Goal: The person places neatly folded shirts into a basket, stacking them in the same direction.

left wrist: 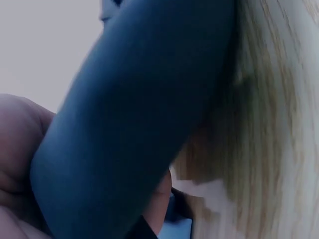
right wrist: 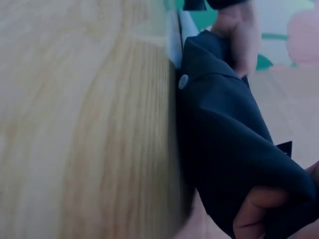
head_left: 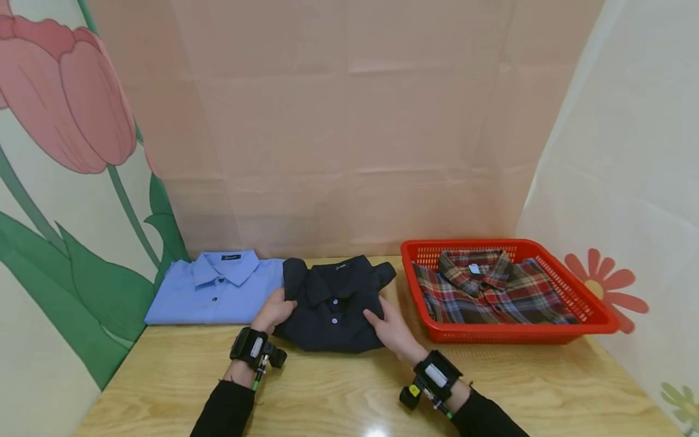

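A folded black shirt (head_left: 333, 306) lies in the middle of the wooden table (head_left: 338, 388), collar towards the back. My left hand (head_left: 284, 303) grips its left edge, thumb on top. My right hand (head_left: 379, 318) grips its right edge. In the right wrist view the black shirt (right wrist: 229, 139) bulges over a curled finger (right wrist: 254, 214), and the left hand (right wrist: 239, 35) pinches the far side. The left wrist view is filled by dark cloth (left wrist: 134, 114) beside the palm (left wrist: 15, 149).
A folded light blue shirt (head_left: 215, 288) lies just left of the black one, touching it. A red plastic basket (head_left: 513, 334) at the right holds a folded plaid shirt (head_left: 486, 288). Curtain walls close the back and both sides.
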